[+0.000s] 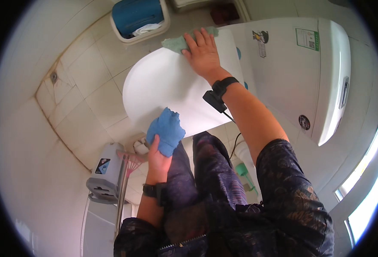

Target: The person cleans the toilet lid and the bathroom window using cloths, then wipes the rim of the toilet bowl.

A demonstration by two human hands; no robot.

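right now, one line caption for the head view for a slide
Right hand presses green cloth on white toilet lid; left hand holds blue cloth.

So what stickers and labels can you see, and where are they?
Green-and-white label: rectangular, top of the white toilet tank.
Cartoon sticker: dark and yellow, left of that label.
Round dark sticker: lower on the tank.
Black diamond label: on the grey wall box lower left.

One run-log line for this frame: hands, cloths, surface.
left hand: shut on blue cloth | right hand: flat on green cloth | surface: closed white toilet lid | nearby: blue bin
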